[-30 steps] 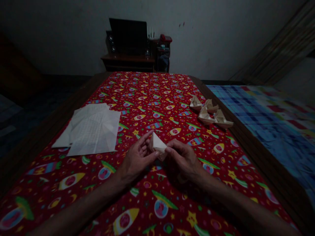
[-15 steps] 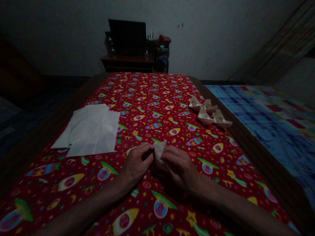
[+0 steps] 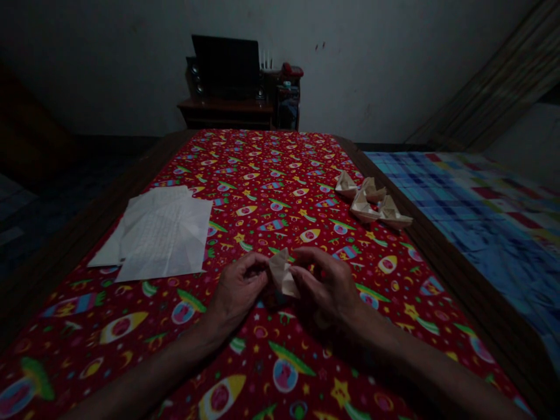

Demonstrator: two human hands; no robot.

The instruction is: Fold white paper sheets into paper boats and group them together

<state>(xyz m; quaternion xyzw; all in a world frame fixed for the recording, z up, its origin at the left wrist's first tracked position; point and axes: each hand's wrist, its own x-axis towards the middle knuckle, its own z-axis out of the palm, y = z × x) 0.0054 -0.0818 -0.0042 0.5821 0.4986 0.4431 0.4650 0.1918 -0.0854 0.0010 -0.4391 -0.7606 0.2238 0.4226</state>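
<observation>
Low over the cloth, a small folded paper piece point(image 3: 282, 273) with pointed corners stands between my two hands. My left hand point(image 3: 238, 286) pinches its left edge between thumb and index finger, the other fingers curled under. My right hand point(image 3: 330, 283) is at its right side, thumb tip against the paper and index finger bent near its upper corner. The rest of that hand's fingertips are hard to make out. Farther off to the right sits a group of several folded paper boats point(image 3: 367, 204), in the same pale brownish paper.
A stack of loose paper sheets point(image 3: 164, 236) lies on the left of the red patterned tablecloth point(image 3: 280, 361). Dark wooden edges point(image 3: 472, 297) border the table. Beyond its far end stand a monitor point(image 3: 226, 65), speakers and a red telephone point(image 3: 292, 70).
The folded paper has been turned between my hands, its creased side now showing. My right hand first closed over it, then its fingers spread somewhat. The sheets and boats stayed put.
</observation>
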